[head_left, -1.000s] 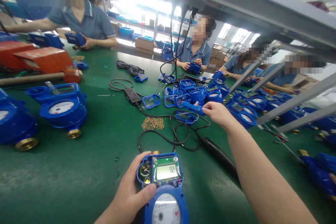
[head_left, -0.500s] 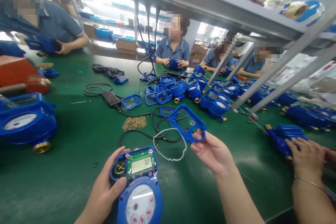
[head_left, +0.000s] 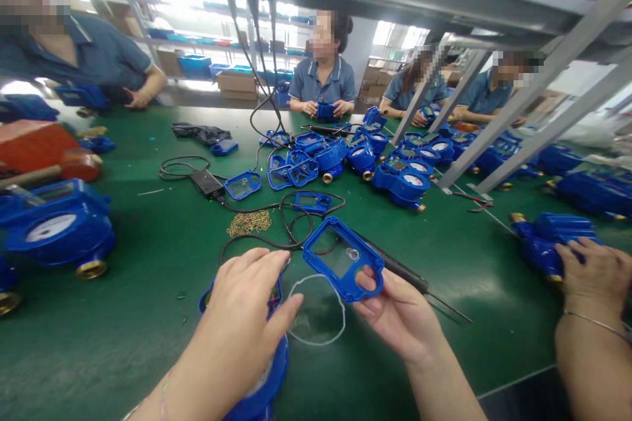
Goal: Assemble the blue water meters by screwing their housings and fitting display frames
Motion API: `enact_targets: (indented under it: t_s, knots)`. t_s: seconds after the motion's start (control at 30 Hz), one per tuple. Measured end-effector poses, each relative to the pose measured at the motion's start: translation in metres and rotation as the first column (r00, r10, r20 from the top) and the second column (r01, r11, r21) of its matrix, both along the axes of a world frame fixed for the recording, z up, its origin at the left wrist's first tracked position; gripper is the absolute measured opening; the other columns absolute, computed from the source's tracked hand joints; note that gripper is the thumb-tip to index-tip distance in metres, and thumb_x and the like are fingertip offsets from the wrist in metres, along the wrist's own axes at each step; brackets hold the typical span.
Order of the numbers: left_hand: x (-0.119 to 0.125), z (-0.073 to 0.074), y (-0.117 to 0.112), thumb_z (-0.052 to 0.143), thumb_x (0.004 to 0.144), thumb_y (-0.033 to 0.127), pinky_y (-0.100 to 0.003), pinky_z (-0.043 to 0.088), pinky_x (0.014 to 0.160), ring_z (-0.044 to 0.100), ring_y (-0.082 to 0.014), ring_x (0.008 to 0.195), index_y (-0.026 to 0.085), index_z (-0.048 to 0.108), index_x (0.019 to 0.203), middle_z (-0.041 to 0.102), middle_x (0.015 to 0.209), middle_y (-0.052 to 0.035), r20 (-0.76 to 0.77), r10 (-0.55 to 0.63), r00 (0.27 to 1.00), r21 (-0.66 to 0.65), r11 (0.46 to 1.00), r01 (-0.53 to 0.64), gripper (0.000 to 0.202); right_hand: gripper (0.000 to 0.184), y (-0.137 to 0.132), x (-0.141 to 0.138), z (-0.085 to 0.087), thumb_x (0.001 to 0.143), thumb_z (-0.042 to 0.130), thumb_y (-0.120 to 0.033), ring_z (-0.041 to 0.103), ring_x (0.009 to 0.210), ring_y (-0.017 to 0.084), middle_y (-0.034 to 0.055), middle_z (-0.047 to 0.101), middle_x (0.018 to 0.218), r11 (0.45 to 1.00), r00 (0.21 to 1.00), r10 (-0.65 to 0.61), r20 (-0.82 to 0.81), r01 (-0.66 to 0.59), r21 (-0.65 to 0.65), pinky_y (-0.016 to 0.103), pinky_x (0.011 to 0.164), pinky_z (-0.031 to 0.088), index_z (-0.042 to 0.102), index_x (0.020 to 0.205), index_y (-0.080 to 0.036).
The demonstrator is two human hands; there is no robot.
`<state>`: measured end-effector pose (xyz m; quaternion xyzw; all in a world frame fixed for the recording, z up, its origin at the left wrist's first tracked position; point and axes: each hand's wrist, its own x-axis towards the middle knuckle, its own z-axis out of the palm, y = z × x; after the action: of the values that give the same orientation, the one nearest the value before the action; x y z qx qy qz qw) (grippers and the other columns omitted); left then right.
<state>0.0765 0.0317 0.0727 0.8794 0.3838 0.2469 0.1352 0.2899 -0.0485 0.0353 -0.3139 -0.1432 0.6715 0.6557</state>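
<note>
My right hand grips a blue frame-shaped meter cover by its near corner, thumb and fingers around the edge. A thin white sealing ring shows just beside the cover; whether it hangs from there or lies on the table I cannot tell. My left hand is above an opened blue water meter, its fingers stretched out and thumb apart. That hand hides most of the meter's display and dial. Behind my right hand lies a black-handled screwdriver, its shaft pointing right.
Brass screws lie in a pile beside a black cable. Beyond are loose blue covers and several meters. Another meter stands at left. A co-worker's hand rests on a meter at right. Metal shelf posts slant down.
My left hand has let go of the meter and risen over it, covering the display. The cover and ring have come slightly nearer to me, exposing the screwdriver handle.
</note>
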Motion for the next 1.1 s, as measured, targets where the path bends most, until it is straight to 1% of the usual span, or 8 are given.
enact_targets:
  t_s: [0.13, 0.2, 0.33, 0.5, 0.67, 0.87, 0.97, 1.1]
  knots:
    - [0.021, 0.012, -0.006, 0.055, 0.082, 0.029, -0.047, 0.038, 0.085, 0.058, -0.0291, 0.099, 0.022, 0.069, 0.086, 0.070, 0.098, -0.0063, -0.187, -0.099, 0.977, -0.106, 0.991, 0.080, 0.016, 0.017, -0.010, -0.002, -0.002, 0.071, 0.074, -0.025, 0.044, 0.050, 0.005, -0.0016, 0.052, 0.067, 1.000, 0.999, 0.005, -0.043, -0.005, 0.001, 0.017, 0.048, 0.036, 0.062, 0.075, -0.013]
    - [0.025, 0.014, -0.011, 0.052, 0.083, 0.026, -0.045, 0.037, 0.084, 0.060, -0.0261, 0.091, 0.023, 0.069, 0.078, 0.071, 0.090, -0.0047, -0.217, -0.103, 0.971, -0.151, 0.986, 0.071, 0.018, 0.018, -0.015, -0.002, -0.004, 0.070, 0.074, -0.024, 0.044, 0.050, 0.005, -0.0013, 0.052, 0.067, 1.000, 0.998, 0.002, -0.060, -0.003, -0.004, 0.017, 0.048, 0.036, 0.061, 0.075, -0.013]
    - [0.031, 0.017, -0.018, 0.049, 0.085, 0.025, -0.042, 0.039, 0.081, 0.061, -0.0234, 0.081, 0.021, 0.066, 0.076, 0.069, 0.080, -0.0043, -0.286, -0.105, 0.953, -0.245, 0.969, 0.034, 0.020, 0.019, -0.024, 0.001, -0.013, 0.070, 0.075, -0.023, 0.045, 0.050, 0.005, -0.0010, 0.053, 0.067, 0.999, 0.996, -0.012, -0.089, 0.009, -0.039, 0.018, 0.047, 0.037, 0.060, 0.076, -0.013]
    - [0.043, 0.019, -0.015, 0.045, 0.085, 0.021, -0.036, 0.042, 0.068, 0.062, -0.0253, 0.076, 0.021, 0.065, 0.083, 0.070, 0.080, -0.0052, -0.403, -0.130, 0.906, -0.352, 0.936, -0.022, 0.020, 0.019, -0.034, 0.003, -0.031, 0.072, 0.073, -0.023, 0.045, 0.049, 0.006, 0.0001, 0.055, 0.068, 0.994, 0.993, -0.019, -0.115, 0.006, -0.107, 0.018, 0.046, 0.036, 0.057, 0.075, -0.013]
    - [0.056, 0.014, -0.006, 0.053, 0.077, 0.016, -0.033, 0.042, 0.065, 0.063, -0.0259, 0.074, 0.020, 0.065, 0.085, 0.069, 0.074, -0.0064, -0.504, -0.246, 0.828, -0.292, 0.951, 0.105, 0.015, 0.018, -0.042, 0.005, -0.047, 0.074, 0.071, -0.021, 0.044, 0.048, 0.007, -0.0004, 0.054, 0.065, 0.988, 0.990, -0.027, -0.140, 0.005, -0.156, 0.017, 0.043, 0.033, 0.055, 0.080, -0.014]
    - [0.065, 0.008, -0.005, 0.057, 0.073, 0.014, -0.030, 0.042, 0.064, 0.062, -0.0232, 0.073, 0.021, 0.063, 0.077, 0.066, 0.072, -0.0036, -0.473, -0.322, 0.820, -0.344, 0.924, 0.164, 0.009, 0.020, -0.052, 0.013, -0.053, 0.073, 0.070, -0.018, 0.041, 0.047, 0.005, -0.0016, 0.053, 0.066, 0.983, 0.984, -0.061, -0.166, 0.030, -0.182, 0.016, 0.042, 0.031, 0.052, 0.082, -0.016]
    - [0.068, 0.007, -0.007, 0.058, 0.076, 0.018, -0.031, 0.043, 0.067, 0.061, -0.0234, 0.076, 0.019, 0.060, 0.083, 0.065, 0.078, -0.0045, -0.419, -0.328, 0.847, -0.383, 0.909, 0.162, 0.008, 0.021, -0.055, 0.017, -0.052, 0.072, 0.071, -0.018, 0.041, 0.047, 0.005, -0.0021, 0.053, 0.065, 0.981, 0.984, -0.079, -0.160, 0.048, -0.190, 0.015, 0.042, 0.030, 0.052, 0.082, -0.016]
    - [0.076, 0.001, -0.004, 0.059, 0.079, 0.022, -0.032, 0.044, 0.068, 0.062, -0.0231, 0.079, 0.014, 0.052, 0.096, 0.064, 0.085, -0.0074, -0.355, -0.275, 0.893, -0.452, 0.887, 0.093, 0.021, 0.026, -0.054, 0.021, -0.051, 0.067, 0.074, -0.019, 0.038, 0.045, 0.004, -0.0029, 0.053, 0.064, 0.977, 0.988, -0.079, -0.134, 0.050, -0.209, 0.015, 0.042, 0.029, 0.052, 0.081, -0.016]
